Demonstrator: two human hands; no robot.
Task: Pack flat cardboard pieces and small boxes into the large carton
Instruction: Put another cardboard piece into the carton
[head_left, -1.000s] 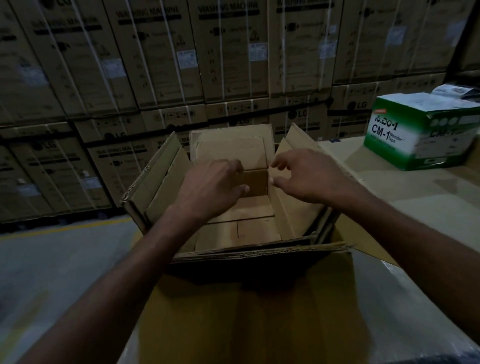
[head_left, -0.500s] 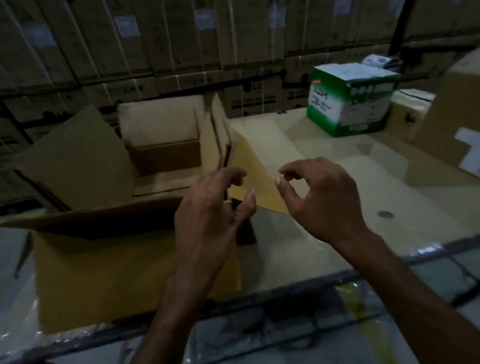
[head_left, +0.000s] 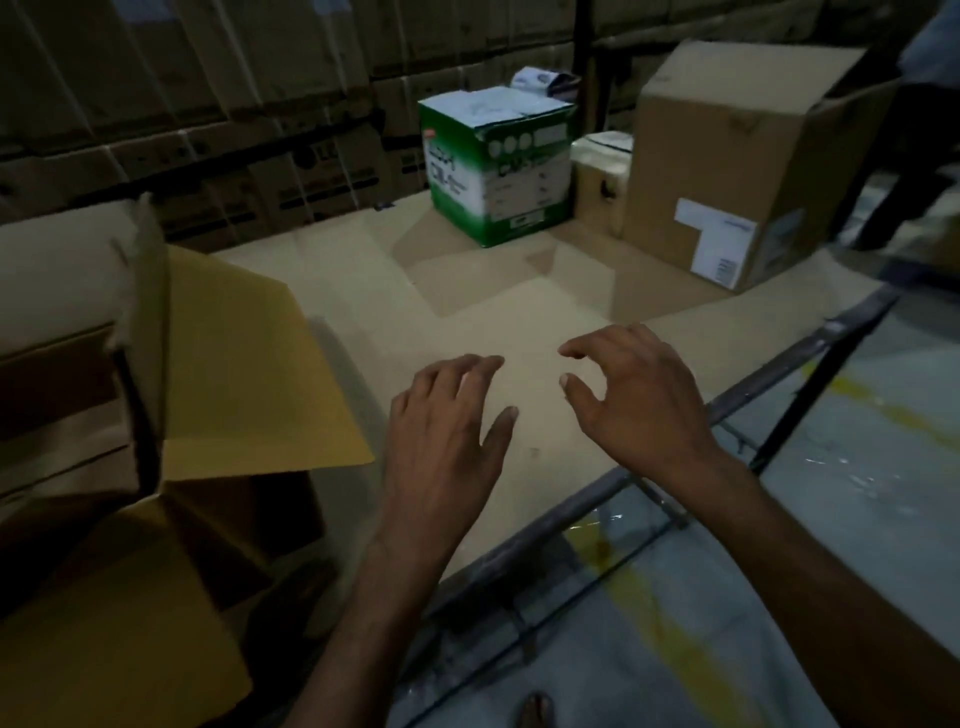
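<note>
The large open carton (head_left: 249, 364) fills the left edge of the view, its right flap folded outward over the work surface. Only a sliver of its inside shows, with flat cardboard standing along the wall (head_left: 57, 270). My left hand (head_left: 447, 426) hovers palm down over the cardboard-covered surface, right of the flap, fingers spread and empty. My right hand (head_left: 634, 395) hovers beside it, fingers curled apart, holding nothing. A tall brown box (head_left: 727, 161) and a small pale box (head_left: 602, 176) stand at the far right of the surface.
A green and white box (head_left: 493, 161) stands at the back of the surface (head_left: 519, 312). Stacked washing machine cartons (head_left: 208, 104) form the wall behind. The surface's metal edge (head_left: 649, 467) runs diagonally on the right, with grey floor and yellow marks (head_left: 883, 415) beyond. A bare foot (head_left: 535, 712) shows below.
Both hands have come out of the carton and moved right over the bare surface. The view has swung right, pushing the carton to the left edge and bringing the tall brown box in.
</note>
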